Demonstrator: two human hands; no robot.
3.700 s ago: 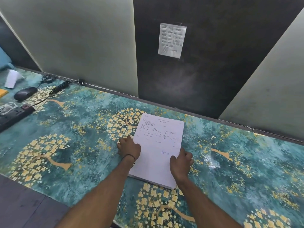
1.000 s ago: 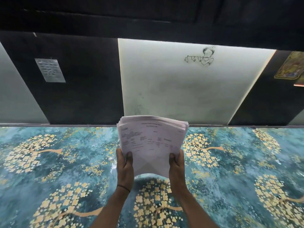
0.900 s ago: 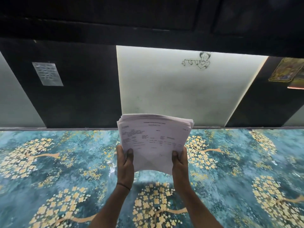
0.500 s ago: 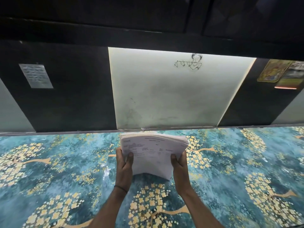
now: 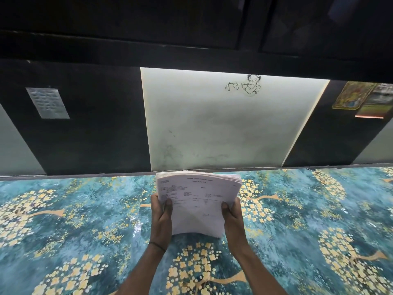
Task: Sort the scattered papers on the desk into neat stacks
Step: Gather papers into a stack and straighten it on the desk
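Overhead, dark cabinets (image 5: 148, 22); below, teal gold-flowered desk (image 5: 74, 220), left hand (image 5: 161, 222) and right hand (image 5: 234, 222) tight on a paper stack (image 5: 197, 201).

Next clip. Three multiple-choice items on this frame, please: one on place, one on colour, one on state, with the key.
1. Where is the small line drawing? A on the pale wall panel; B on a cabinet door; C on a notebook.
2. The desk surface is: A plain white; B teal with yellow blossoms; C red.
3. The paper stack is: A lying flat, untouched; B taped to the wall; C gripped at its sides by the left hand and right hand.
Key: 1 A, it sits high on the lit panel; 2 B, that pattern fills the desktop; 3 C, both thumbs lie on its top.
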